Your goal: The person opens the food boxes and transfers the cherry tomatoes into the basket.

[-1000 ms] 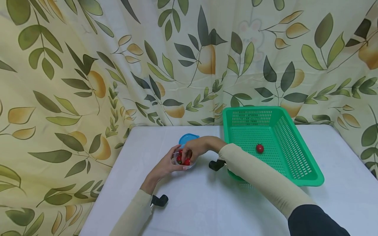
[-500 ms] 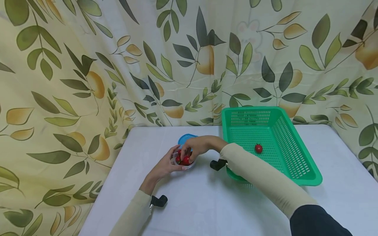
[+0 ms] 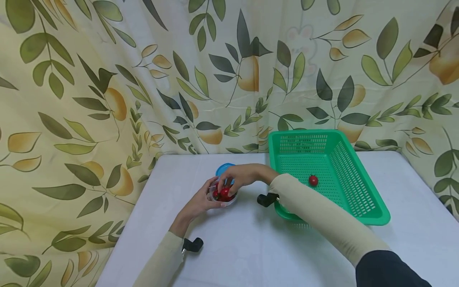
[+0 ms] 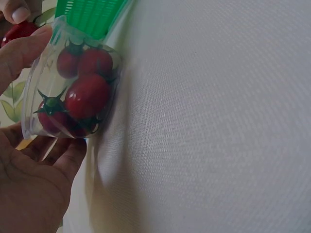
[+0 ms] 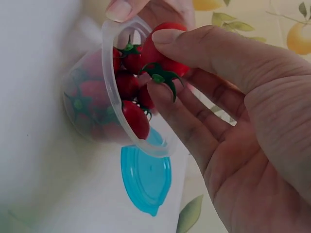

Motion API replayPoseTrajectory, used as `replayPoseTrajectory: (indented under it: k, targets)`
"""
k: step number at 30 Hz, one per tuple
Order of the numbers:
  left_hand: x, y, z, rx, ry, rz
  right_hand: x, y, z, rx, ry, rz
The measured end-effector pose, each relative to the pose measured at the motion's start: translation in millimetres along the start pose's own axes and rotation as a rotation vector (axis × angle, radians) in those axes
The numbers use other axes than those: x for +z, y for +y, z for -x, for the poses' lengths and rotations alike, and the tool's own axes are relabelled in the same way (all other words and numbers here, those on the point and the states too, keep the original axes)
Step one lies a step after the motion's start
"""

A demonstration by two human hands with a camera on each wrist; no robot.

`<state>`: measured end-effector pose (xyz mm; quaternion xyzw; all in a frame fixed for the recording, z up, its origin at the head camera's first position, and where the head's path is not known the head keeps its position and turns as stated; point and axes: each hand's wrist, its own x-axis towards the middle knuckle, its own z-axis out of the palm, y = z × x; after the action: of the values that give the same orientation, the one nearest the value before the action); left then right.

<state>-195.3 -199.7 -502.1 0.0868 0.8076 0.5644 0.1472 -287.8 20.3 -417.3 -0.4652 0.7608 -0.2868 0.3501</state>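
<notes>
Head view: the left hand grips a clear cup of tomatoes on the white table, and the right hand reaches in from 2 o'clock, pinching one tomato at the rim. A blue lid lies just beyond at 12 o'clock; a green basket at 3 o'clock holds a single tomato.

Left wrist view: fingers curl round the cup, which is tilted, its mouth away from the tabletop (the rest are heaped against the lower wall). Tilted further, they could spill out.

Right wrist view: thumb and finger hold the tomato only by its tips, just over the rim. So light a pinch on smooth skin could let it slip, back into the cup or onto the table. A harder squeeze might split it.
</notes>
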Motion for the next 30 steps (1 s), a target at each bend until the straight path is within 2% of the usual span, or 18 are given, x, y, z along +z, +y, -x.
replayPoseTrajectory:
  k: [9,18,30]
  targets:
    - [0.5,0.1,-0.5,-0.003,-0.004,0.024,-4.8,-4,10,-0.016,0.003,-0.101]
    - [1.1,-0.2,-1.1,-0.008,0.004,0.008,-6.5,-12,21,-0.022,-0.001,-0.117]
    - [1.7,-1.5,-2.0,-0.007,0.018,0.004,-10.6,-21,40,-0.088,0.022,-0.103]
